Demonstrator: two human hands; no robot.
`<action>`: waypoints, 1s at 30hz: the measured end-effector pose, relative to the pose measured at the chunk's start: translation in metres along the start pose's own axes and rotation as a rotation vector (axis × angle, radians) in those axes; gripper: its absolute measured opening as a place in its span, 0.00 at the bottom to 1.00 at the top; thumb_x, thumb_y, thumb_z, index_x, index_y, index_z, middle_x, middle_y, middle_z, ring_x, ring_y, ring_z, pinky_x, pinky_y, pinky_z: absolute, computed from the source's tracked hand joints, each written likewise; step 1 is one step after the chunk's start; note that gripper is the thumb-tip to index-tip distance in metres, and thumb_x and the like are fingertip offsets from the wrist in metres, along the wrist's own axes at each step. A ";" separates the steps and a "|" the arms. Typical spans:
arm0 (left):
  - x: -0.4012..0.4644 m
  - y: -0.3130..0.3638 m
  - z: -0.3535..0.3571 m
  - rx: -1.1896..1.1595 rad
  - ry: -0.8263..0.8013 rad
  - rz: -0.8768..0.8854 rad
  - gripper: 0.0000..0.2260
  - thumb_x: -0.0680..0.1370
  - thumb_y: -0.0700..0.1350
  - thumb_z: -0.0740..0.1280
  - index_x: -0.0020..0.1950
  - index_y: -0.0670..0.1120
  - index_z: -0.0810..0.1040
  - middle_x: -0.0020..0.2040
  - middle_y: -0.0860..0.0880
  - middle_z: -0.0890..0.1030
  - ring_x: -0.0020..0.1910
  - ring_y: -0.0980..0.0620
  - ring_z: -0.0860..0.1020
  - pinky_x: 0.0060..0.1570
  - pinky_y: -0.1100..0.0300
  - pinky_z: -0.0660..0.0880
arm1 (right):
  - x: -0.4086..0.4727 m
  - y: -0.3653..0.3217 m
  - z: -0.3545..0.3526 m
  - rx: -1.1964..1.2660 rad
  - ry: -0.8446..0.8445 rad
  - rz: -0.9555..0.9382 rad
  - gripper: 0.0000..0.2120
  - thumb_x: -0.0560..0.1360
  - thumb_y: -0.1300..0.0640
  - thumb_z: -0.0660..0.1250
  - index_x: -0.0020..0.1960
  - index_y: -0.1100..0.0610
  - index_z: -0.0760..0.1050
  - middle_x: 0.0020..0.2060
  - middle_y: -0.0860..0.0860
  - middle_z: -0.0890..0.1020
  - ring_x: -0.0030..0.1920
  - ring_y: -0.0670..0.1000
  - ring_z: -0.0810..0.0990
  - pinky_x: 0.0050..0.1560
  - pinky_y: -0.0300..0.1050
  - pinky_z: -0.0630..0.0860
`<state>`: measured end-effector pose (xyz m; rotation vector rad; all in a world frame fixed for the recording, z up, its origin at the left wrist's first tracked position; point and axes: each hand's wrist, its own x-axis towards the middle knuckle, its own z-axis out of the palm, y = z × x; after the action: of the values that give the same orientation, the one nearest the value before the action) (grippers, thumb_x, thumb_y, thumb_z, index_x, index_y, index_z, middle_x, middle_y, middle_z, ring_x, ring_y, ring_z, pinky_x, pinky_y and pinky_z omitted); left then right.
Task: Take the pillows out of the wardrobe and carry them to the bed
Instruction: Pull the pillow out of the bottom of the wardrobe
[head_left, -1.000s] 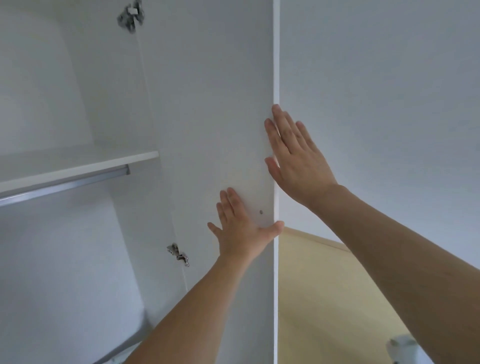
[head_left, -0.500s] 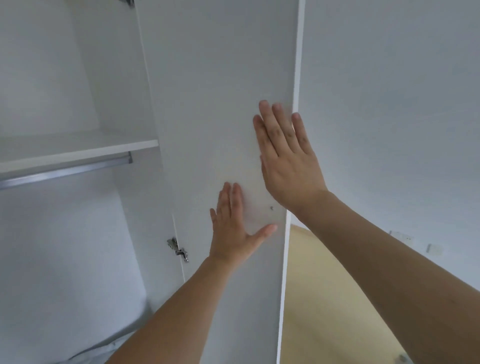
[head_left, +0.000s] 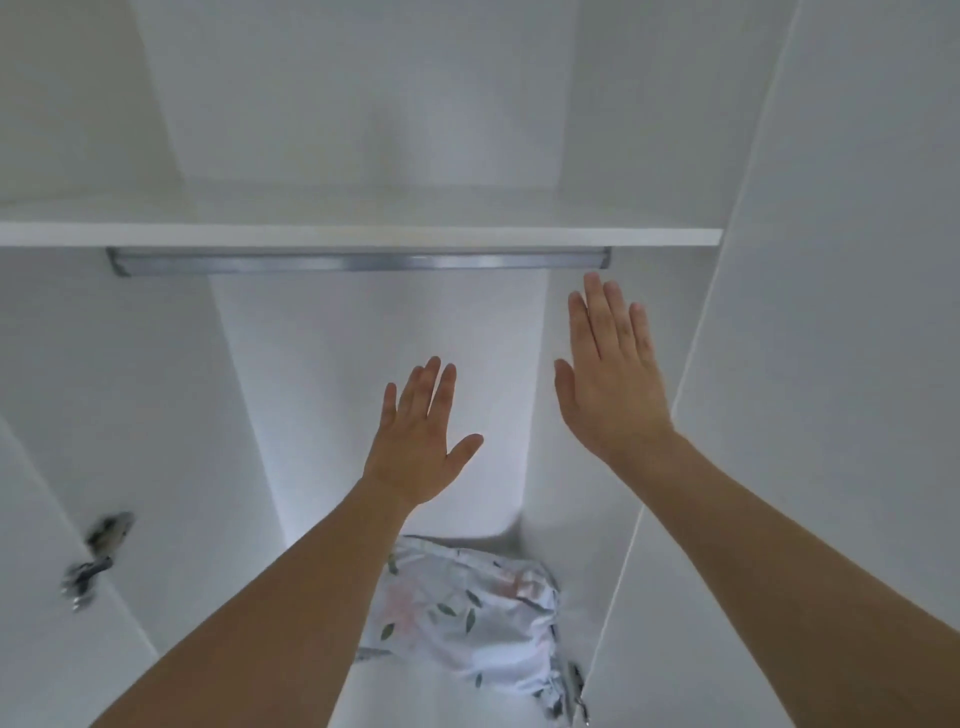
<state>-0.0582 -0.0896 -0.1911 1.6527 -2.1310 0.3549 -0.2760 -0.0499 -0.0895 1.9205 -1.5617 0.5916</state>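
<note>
I face the inside of an open white wardrobe (head_left: 130, 415). A pillow (head_left: 467, 613) in a white cover with a pink and green leaf print lies on the wardrobe floor at the lower middle, partly hidden behind my left forearm. My left hand (head_left: 421, 441) is raised flat with fingers spread, well above the pillow and holding nothing. My right hand (head_left: 610, 374) is also flat and empty, higher up near the right side panel. Neither hand touches the pillow.
A white shelf (head_left: 363, 236) spans the wardrobe with a metal hanging rail (head_left: 358, 261) just beneath it. The open right door (head_left: 831, 364) stands beside my right arm. A metal hinge (head_left: 96, 558) sits on the left side panel.
Both hands have left the right door panel and now hover inside the wardrobe. The view has swung left and down, bringing the pillow on the wardrobe floor into sight.
</note>
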 end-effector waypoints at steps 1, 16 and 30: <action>-0.002 -0.020 0.006 0.012 -0.019 -0.026 0.39 0.76 0.68 0.44 0.79 0.47 0.40 0.80 0.47 0.42 0.79 0.47 0.42 0.76 0.43 0.45 | 0.007 -0.016 0.017 0.022 -0.013 -0.033 0.31 0.79 0.51 0.55 0.77 0.64 0.52 0.78 0.59 0.49 0.78 0.59 0.48 0.77 0.57 0.48; -0.043 -0.151 0.279 0.025 -0.315 -0.017 0.40 0.74 0.67 0.43 0.79 0.47 0.42 0.80 0.47 0.42 0.79 0.47 0.44 0.76 0.45 0.43 | -0.071 -0.118 0.364 0.128 -0.352 -0.089 0.31 0.76 0.52 0.63 0.74 0.64 0.61 0.76 0.60 0.59 0.76 0.59 0.59 0.74 0.56 0.55; -0.273 -0.183 0.741 -0.030 -0.680 -0.025 0.38 0.72 0.66 0.41 0.78 0.51 0.35 0.78 0.53 0.34 0.77 0.51 0.35 0.73 0.52 0.33 | -0.407 -0.200 0.770 0.191 -0.722 -0.124 0.34 0.73 0.48 0.66 0.74 0.62 0.62 0.75 0.59 0.61 0.75 0.59 0.61 0.74 0.56 0.52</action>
<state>0.0490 -0.2326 -0.9816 1.9730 -2.5494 -0.2970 -0.1858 -0.2578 -0.9545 2.5289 -1.8209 -0.0340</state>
